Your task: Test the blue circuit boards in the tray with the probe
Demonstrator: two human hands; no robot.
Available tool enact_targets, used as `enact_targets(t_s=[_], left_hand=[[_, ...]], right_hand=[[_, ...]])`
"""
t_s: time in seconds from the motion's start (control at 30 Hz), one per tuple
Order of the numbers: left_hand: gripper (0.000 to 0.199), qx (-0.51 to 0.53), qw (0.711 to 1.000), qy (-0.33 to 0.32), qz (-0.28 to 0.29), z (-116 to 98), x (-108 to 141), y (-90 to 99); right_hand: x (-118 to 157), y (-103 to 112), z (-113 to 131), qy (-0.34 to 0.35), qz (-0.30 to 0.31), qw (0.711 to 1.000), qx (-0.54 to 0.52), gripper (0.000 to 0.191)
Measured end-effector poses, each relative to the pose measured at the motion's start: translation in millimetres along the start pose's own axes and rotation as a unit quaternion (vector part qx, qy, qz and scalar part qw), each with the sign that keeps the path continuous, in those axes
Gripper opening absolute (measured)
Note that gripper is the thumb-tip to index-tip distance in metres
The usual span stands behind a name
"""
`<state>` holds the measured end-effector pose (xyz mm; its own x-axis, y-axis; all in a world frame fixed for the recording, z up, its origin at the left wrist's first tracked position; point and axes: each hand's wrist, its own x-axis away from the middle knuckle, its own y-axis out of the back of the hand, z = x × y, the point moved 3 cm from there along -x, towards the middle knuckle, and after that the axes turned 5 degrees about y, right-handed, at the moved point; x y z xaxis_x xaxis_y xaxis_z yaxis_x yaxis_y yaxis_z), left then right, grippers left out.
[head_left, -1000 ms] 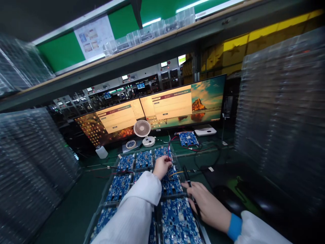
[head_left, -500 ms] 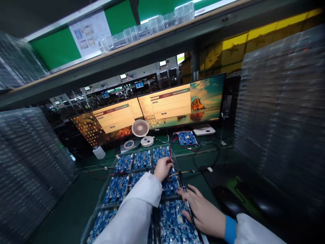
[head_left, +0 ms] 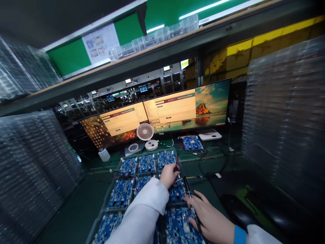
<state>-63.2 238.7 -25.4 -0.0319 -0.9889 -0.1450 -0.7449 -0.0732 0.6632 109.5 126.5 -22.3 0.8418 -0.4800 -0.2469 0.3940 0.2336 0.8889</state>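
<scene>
Over the tray of blue circuit boards (head_left: 142,183) on the green table (head_left: 76,210), the left hand (head_left: 169,174) is curled into a loose fist, fingers together, and pinches the end of a red wire (head_left: 180,149) above a board in the middle row; whether the fingertips touch the board cannot be told, since the knuckles hide them; the white sleeve (head_left: 144,217) covers the boards beneath it; the right hand (head_left: 210,220) lies lower and nearer, fingers half spread and pressed down on the closest board (head_left: 177,227), with a slim black probe (head_left: 190,200) running under the fingers and pointing away toward the middle row; its grip on the probe is partial, the thumb side hidden; a blue cuff (head_left: 240,235) and the wrist are cut off by the bottom edge; the red wire leads back to a single board (head_left: 193,143) lying apart behind the tray, near a white box (head_left: 210,136); a small white fan (head_left: 145,133), a roll of tape (head_left: 133,147) and a white bottle (head_left: 104,155) stand before two monitors (head_left: 162,113); stacks of clear trays (head_left: 286,128) on both sides are blurred, and the dark area at lower right is too dim to make out.
</scene>
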Motion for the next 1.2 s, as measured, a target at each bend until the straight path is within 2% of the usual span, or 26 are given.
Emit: enact_targets(t_s=[0.13, 0.27, 0.33, 0.43, 0.53, 0.6, 0.7, 0.83, 0.93, 1.2], left_hand=[[0.026, 0.021, 1.0, 0.022, 0.0, -2.9, 4.0, 4.1], [0.041, 0.012, 0.999, 0.05, -0.017, -9.7, 26.5, 29.5], [0.034, -0.015, 0.998, 0.059, -0.032, -13.1, 46.5, 53.9], [0.02, -0.071, 0.991, 0.09, -0.073, -10.6, 81.6, 102.6], [0.02, -0.141, 0.963, 0.169, -0.156, 4.2, 114.4, 150.4], [0.021, -0.177, 0.944, 0.22, -0.17, 16.8, 129.9, 166.8], [0.02, -0.174, 0.943, 0.252, -0.134, 32.1, 139.4, 161.0], [0.019, -0.151, 0.954, 0.243, -0.095, 39.4, 133.5, 126.2], [0.025, -0.169, 0.947, 0.255, -0.095, 39.6, 126.3, 108.0], [0.027, -0.245, 0.931, 0.257, -0.082, 32.5, 119.9, 100.4]], right_hand=[[2.1, -10.9, -11.0, 0.017, -0.046, 0.999, -0.013, 0.023], [4.8, -16.7, -18.4, 0.016, -0.058, 0.998, -0.011, 0.025], [5.7, -14.4, -19.1, 0.018, -0.064, 0.998, -0.006, 0.023], [7.0, -5.7, -18.6, 0.022, -0.093, 0.995, -0.002, 0.02], [9.6, 6.9, -17.7, 0.013, -0.138, 0.99, -0.002, 0.019], [12.5, 16.7, -17.0, 0.005, -0.174, 0.985, 0.003, 0.018], [18.3, 31.2, -16.1, 0.006, -0.226, 0.974, 0.029, 0.018], [29.7, 44.1, -16.8, 0.028, -0.28, 0.955, 0.094, 0.019], [40.2, 48.0, -19.3, 0.029, -0.306, 0.943, 0.124, 0.019], [51.1, 54.3, -17.0, 0.038, -0.347, 0.925, 0.152, 0.018]])
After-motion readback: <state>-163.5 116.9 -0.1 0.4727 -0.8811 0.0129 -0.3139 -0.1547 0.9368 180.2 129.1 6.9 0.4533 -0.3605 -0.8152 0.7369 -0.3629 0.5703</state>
